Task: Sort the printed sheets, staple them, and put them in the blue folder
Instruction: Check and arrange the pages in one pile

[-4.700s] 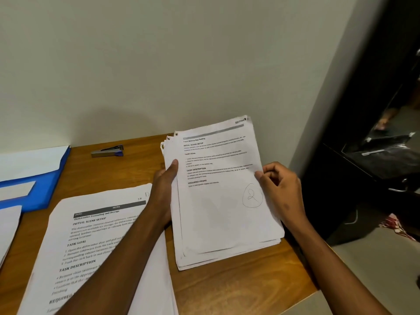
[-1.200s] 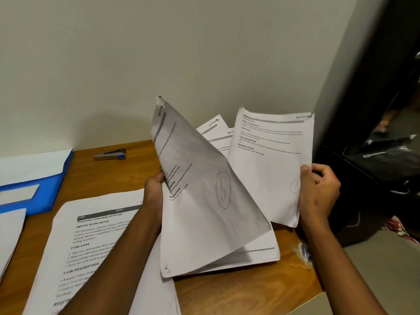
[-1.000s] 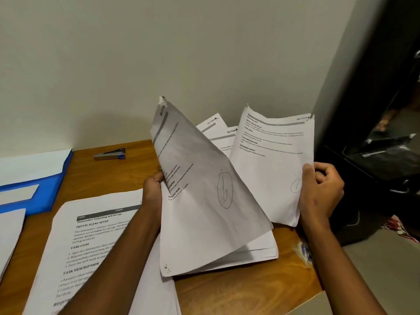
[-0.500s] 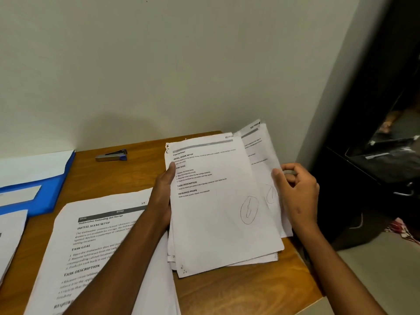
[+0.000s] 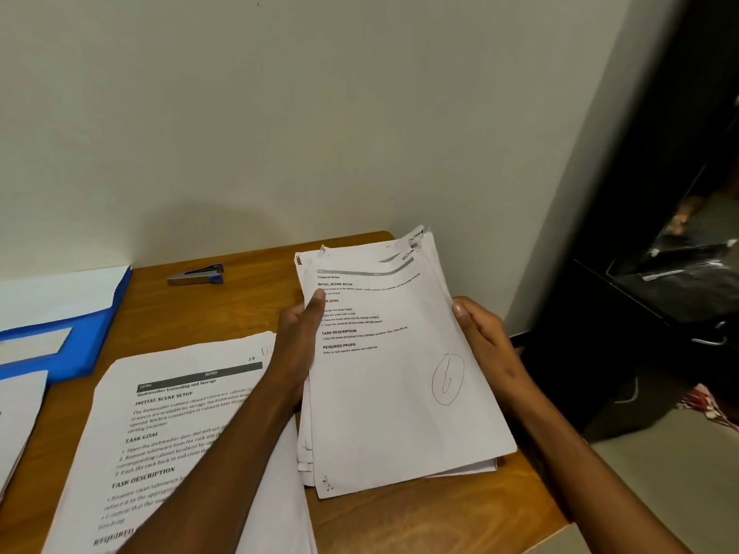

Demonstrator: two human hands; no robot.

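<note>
Head view: the left hand pinches the printed sheets with thumb on top; the right hand grips their 3 o'clock edge, above the desk.

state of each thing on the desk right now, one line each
stack of sheets: gathered, held at both side edges, lower end on the desk
left hand: grips the stack's left edge, thumb on top
right hand: holds the right edge
stapler: closed, untouched by the wall
blue folder: open, flat
second pile: flat, face up
</note>
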